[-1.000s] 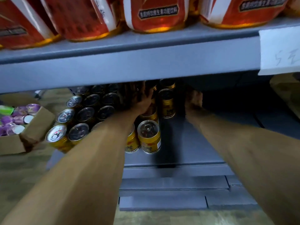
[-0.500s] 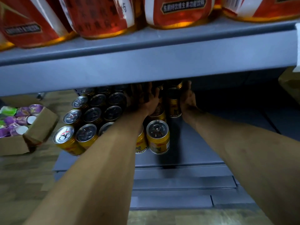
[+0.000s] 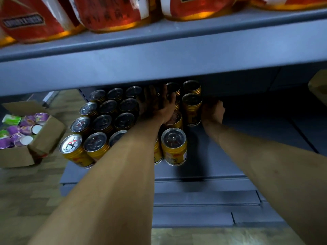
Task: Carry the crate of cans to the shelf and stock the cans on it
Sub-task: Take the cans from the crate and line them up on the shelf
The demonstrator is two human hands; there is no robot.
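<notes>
A: How far along can the stocking be judged to be?

B: Well under way, it seems. A block of gold cans (image 3: 104, 121) is already stood upright in rows on the left part of the lower shelf (image 3: 230, 156). To its right a further column is being built, with a front can (image 3: 174, 146) at its near end and a back can (image 3: 192, 108) far in, under the upper shelf (image 3: 159, 64).

A: What is being done by the hands?

B: The left hand (image 3: 159, 105) is laid with fingers spread over the cans at the far end of the middle rows; nothing is seen to be gripped, so the grip is taken as open and pressing. The right hand (image 3: 212, 112) is set just beside the back can, on its right. Its fingers look curled, but they are lost in shadow, so whether anything is held cannot be told.

A: And the crate?

B: No crate of these cans is shown. Only a cardboard box (image 3: 44, 137) of purple cups is seen on the floor to the left.

A: What is left?

B: The right part of the lower shelf is bare, so more cans could be taken. How many are still to be brought cannot be judged. Red packs (image 3: 115, 13) are stored on the upper shelf.
</notes>
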